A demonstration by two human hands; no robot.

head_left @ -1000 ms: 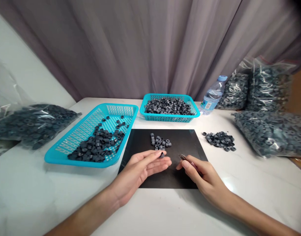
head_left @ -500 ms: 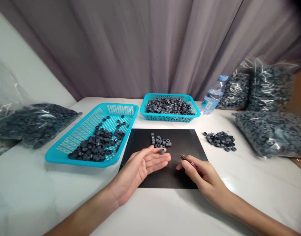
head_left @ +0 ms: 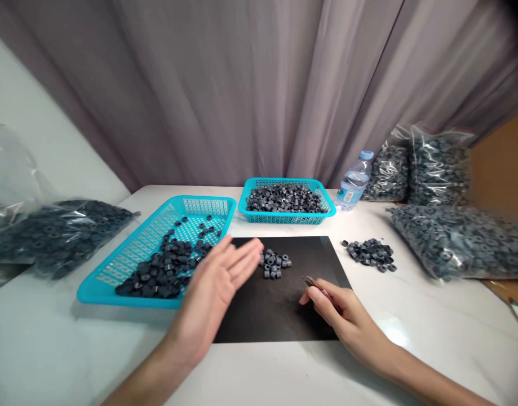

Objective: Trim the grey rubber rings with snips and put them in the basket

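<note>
My left hand (head_left: 216, 293) is stretched out flat, its fingers straight and the palm turned to the right. It hovers over the near right edge of a turquoise basket (head_left: 115, 276) that holds loose dark grey rings (head_left: 168, 262). No ring shows on its fingers. My right hand (head_left: 343, 310) grips thin, dark reddish tweezers (head_left: 324, 290), their tips pointing up and left above a black mat (head_left: 279, 316). A small cluster of grey rings (head_left: 275, 262) lies on the mat, just right of my left fingertips.
Behind the mat stands a second turquoise basket (head_left: 284, 218) full of rings. To the right are a loose ring pile (head_left: 371, 254), a water bottle (head_left: 354, 183) and bulging clear bags (head_left: 457, 237) of rings. Another bag (head_left: 81, 225) lies at the left. A grey curtain (head_left: 225, 96) hangs behind.
My left hand has swung left and up from over the mat to the basket's edge. The ring that rested on its fingers no longer shows there. My right hand keeps the tweezers over the mat.
</note>
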